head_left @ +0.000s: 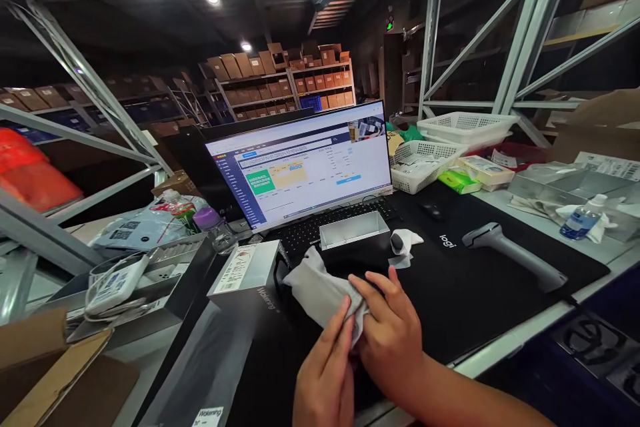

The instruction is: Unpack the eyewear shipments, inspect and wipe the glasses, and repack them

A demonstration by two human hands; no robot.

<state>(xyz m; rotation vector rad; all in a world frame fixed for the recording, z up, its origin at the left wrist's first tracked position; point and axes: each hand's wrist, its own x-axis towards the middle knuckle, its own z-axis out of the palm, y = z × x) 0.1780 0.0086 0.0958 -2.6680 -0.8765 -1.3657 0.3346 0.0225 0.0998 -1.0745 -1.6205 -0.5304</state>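
Surroundings: beyond the hands, a silver-lined open box point(355, 235) is placed before a keyboard point(303, 235) and monitor point(300, 177); a crumpled white wipe point(410, 240) is left just beside the box. To the hands' left, a printed carton point(251, 269) is set close by, and a clear plastic sleeve point(200, 353) is laid nearer. To their right, a barcode scanner point(515, 253) is laid well apart. Item in hand: one grey-white cloth point(320, 287), extended forward-left from the fingertips; its near end is pinched between the fingers of the left hand point(325, 373) and right hand point(393, 333), held close together. What is covered beneath, possibly something dark, cannot be told.
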